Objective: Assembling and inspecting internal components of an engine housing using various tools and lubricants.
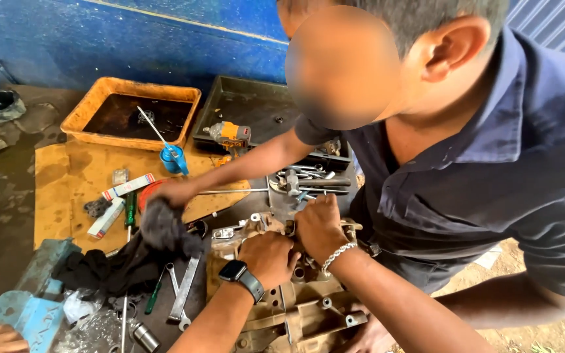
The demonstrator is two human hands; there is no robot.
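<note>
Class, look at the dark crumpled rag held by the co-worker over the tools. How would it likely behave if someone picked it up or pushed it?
The dark crumpled rag bunches and droops in the co-worker's hand, so it is probably floppy and light. It looks grimy, like the black cloths beside it, so it may feel greasy. Pushed, it would likely drag and fold, not roll.

A repair workshop: wrenches [184, 287] lying at seven o'clock, an oily orange tray [86, 108] (eleven o'clock), greasy floor [1, 196] showing.
</note>
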